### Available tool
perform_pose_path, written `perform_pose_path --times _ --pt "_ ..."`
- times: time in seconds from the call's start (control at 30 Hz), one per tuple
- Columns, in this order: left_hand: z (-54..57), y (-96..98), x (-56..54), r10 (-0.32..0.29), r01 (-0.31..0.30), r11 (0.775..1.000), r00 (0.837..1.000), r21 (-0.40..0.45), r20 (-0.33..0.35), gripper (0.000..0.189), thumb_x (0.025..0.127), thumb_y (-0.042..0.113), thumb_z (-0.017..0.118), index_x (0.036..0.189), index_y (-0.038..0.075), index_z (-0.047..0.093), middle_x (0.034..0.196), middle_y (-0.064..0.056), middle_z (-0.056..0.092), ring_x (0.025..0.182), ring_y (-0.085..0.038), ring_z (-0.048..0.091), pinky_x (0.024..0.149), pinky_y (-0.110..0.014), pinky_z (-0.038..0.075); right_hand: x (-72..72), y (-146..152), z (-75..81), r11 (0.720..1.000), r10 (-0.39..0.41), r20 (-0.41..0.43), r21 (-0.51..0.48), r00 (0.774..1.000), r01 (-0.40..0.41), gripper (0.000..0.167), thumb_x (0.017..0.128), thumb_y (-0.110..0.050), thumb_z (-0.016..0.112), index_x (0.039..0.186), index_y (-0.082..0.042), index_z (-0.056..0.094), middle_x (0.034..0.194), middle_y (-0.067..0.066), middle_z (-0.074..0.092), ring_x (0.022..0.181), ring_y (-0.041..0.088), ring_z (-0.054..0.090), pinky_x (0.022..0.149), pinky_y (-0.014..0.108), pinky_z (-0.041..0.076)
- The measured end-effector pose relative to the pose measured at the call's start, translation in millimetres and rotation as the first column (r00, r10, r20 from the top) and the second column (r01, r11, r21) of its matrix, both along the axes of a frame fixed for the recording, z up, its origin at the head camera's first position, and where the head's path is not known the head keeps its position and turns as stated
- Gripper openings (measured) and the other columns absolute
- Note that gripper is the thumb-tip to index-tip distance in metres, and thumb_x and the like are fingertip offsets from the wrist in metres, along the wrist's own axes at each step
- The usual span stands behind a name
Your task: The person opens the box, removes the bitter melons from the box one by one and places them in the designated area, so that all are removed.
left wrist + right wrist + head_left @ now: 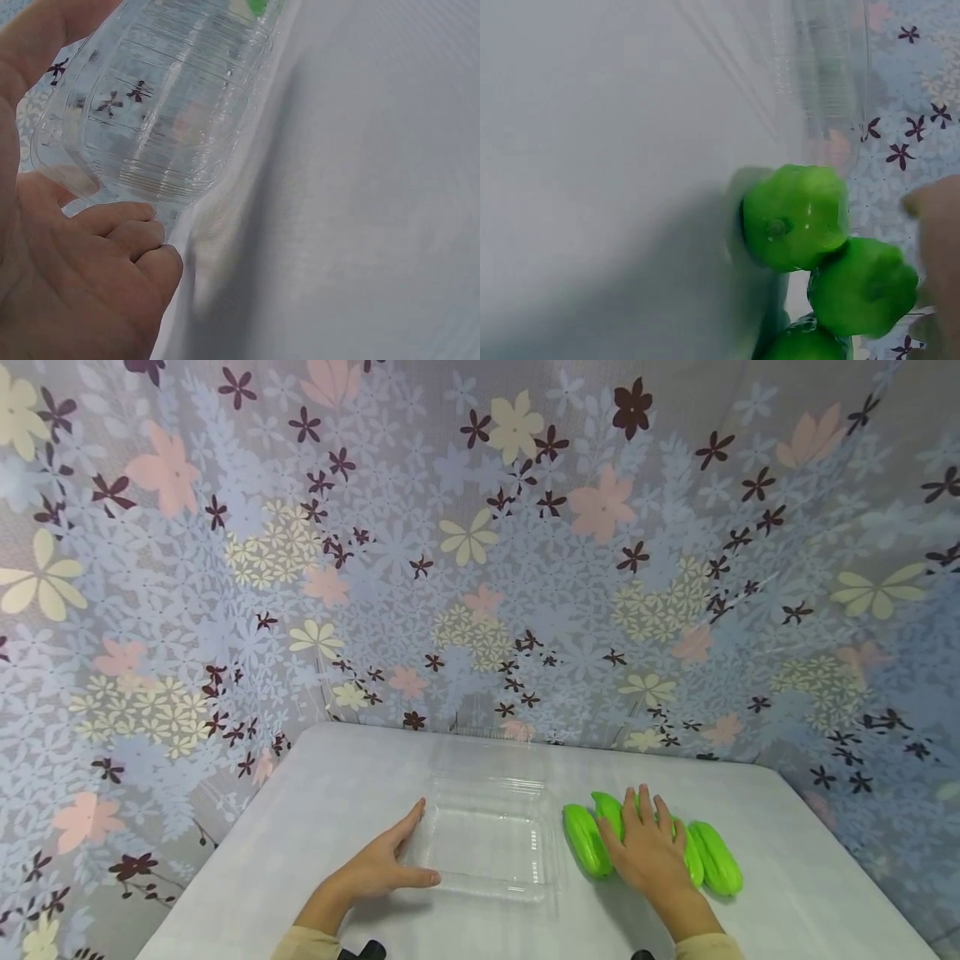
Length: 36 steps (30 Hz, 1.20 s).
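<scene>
A clear plastic container [483, 843] with a raised lid at the back lies on the white table. My left hand [378, 864] is at its left side, with the thumb at the near corner and fingers at the far corner. In the left wrist view, the fingers [127, 232] curl at the container's wall [172, 112]. To the right, several glossy bright green, long, ribbed vegetables [588, 842] lie side by side. My right hand [647, 852] spreads over the middle ones with straight fingers, hiding parts of them. Their lobed ends [799, 217] show in the right wrist view.
The white table [352, 768] has its far edge against a flower-patterned cloth backdrop [480, 568], which also hangs at both sides. The container stands left of the green vegetables, with a narrow strip of table between them.
</scene>
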<state>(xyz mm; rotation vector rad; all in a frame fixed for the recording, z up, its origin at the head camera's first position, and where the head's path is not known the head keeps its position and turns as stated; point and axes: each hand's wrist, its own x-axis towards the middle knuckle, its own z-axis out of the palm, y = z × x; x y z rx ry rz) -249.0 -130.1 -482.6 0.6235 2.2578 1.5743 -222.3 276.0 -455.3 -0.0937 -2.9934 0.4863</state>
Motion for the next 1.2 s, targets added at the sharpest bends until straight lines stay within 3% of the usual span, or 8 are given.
perform_pose_path --times 0.13,0.3,0.57,0.77,0.87,1.0,1.1,1.2 --pt "2.1 2.4 0.8 0.0 0.0 1.0 1.0 0.001 -0.003 0.114 0.081 0.024 0.087 0.163 0.01 0.008 0.168 -0.011 0.004 0.152 -0.033 0.005 0.121 -0.05 0.015 -0.1 -1 9.4 0.994 -0.047 -0.052 -0.098 0.998 0.042 0.111 0.092 -0.077 0.044 0.159 0.006 0.01 0.16 0.035 0.008 0.142 0.057 0.011 0.11 0.076 0.01" --pt "5.5 7.0 0.7 -0.002 0.002 1.0 1.0 0.013 -0.003 0.113 0.081 0.022 0.087 0.163 0.01 0.009 0.168 -0.013 0.005 0.152 -0.035 0.006 0.12 -0.051 0.016 1.9 -1 23.1 0.974 -0.063 -0.11 -0.225 0.992 0.037 0.12 0.085 -0.074 0.062 0.159 0.004 0.008 0.16 0.035 0.013 0.141 0.057 0.018 0.112 0.072 0.018" --pt "1.1 13.5 -1.2 0.008 -0.008 1.0 1.0 0.005 0.007 0.114 0.08 0.023 0.088 0.163 0.012 0.011 0.167 -0.013 0.006 0.152 -0.035 0.007 0.12 -0.051 0.016 9.3 -3 34.6 0.902 -0.099 -0.065 -0.427 0.993 0.062 0.132 0.076 -0.07 0.075 0.162 -0.01 -0.005 0.164 0.028 0.009 0.146 0.051 0.017 0.11 0.072 0.025" --pt "-6.3 13.3 -0.9 0.016 -0.016 1.0 1.0 -0.015 -0.011 0.116 0.078 0.026 0.089 0.163 0.011 0.011 0.167 -0.012 0.007 0.151 -0.036 0.008 0.121 -0.051 0.014 15.3 -9 41.3 0.847 -0.092 -0.158 -0.531 0.983 -0.006 0.129 0.077 -0.058 0.083 0.163 -0.011 -0.001 0.165 0.022 0.01 0.145 0.046 0.026 0.114 0.058 0.032" --pt "-5.9 14.0 -0.1 0.021 -0.021 1.0 1.0 -0.012 -0.022 0.115 0.078 0.028 0.089 0.163 0.013 0.013 0.167 -0.013 0.009 0.151 -0.037 0.01 0.12 -0.052 0.016 16.9 -11 43.6 0.832 -0.075 -0.21 -0.552 0.975 -0.055 0.126 0.077 -0.051 0.085 0.163 -0.01 0.003 0.164 0.022 0.014 0.144 0.046 0.028 0.114 0.058 0.033" --pt "-5.9 15.2 1.8 0.044 -0.045 0.999 0.997 -0.018 -0.057 0.114 0.076 0.029 0.09 0.163 0.017 0.018 0.167 -0.017 0.005 0.151 -0.041 0.007 0.119 -0.059 0.014 19.1 -12 47.4 0.842 -0.049 -0.26 -0.529 0.964 -0.1 0.12 0.079 -0.05 0.085 0.163 -0.01 0.009 0.163 0.023 0.02 0.142 0.045 0.031 0.113 0.058 0.035" --pt "-5.4 16.2 3.8 0.059 -0.063 0.998 0.991 -0.03 -0.121 0.108 0.079 0.032 0.088 0.163 0.024 0.02 0.168 -0.012 -0.001 0.151 -0.041 0.0 0.115 -0.069 0.01 24.0 -14 49.1 0.888 -0.025 -0.317 -0.442 0.948 -0.124 0.107 0.083 -0.052 0.08 0.162 -0.011 0.021 0.16 0.021 0.028 0.14 0.044 0.035 0.11 0.062 0.036" --pt "-0.5 16.0 7.3 0.079 -0.095 0.993 0.972 -0.065 -0.222 0.098 0.085 0.039 0.082 0.162 0.031 0.022 0.168 0.001 0.0 0.152 -0.036 -0.002 0.113 -0.074 0.008 30.2 -17 47.2 0.949 0.05 -0.425 -0.262 0.904 -0.175 0.084 0.09 -0.047 0.075 0.157 -0.012 0.037 0.154 0.021 0.039 0.136 0.045 0.04 0.104 0.067 0.039"
